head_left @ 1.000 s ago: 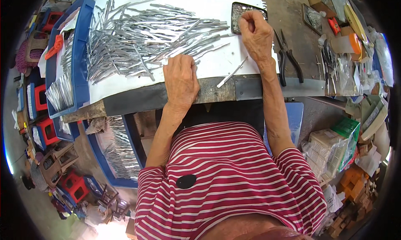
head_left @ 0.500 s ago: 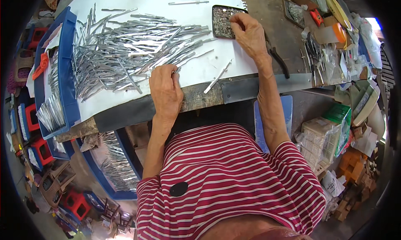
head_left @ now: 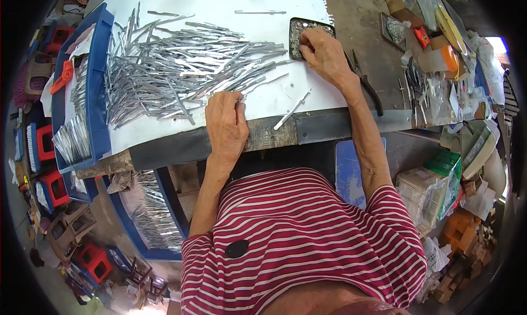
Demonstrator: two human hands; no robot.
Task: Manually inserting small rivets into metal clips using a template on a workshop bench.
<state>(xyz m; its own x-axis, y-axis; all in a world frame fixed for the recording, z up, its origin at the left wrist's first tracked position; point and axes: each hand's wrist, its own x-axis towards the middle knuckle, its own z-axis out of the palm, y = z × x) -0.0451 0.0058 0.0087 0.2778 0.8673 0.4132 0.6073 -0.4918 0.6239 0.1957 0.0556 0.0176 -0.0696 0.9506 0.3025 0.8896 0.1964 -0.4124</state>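
Note:
My left hand rests at the table's front edge, fingers curled and thumb pressed in. A small bit of metal shows at its fingertips, but its kind is hidden. Beside it spreads a large heap of thin silvery metal strips. My right hand reaches over a black tray of tiny metal parts. Its thumb and forefinger are bent together over the parts, and whatever is between them cannot be made out. Between my hands lies a slim jointed metal piece on the white sheet; a similar metal piece lies farther back.
Pliers with dark handles lie right of my right forearm. A blue bin with strips stands at the left, and another blue bin sits below the table. Tools, plastic bags and an orange-lidded container crowd the right side.
The view has shifted, so the table sits slightly lower and farther right. My right hand has moved a little left over the tray. My left hand keeps its place by the heap.

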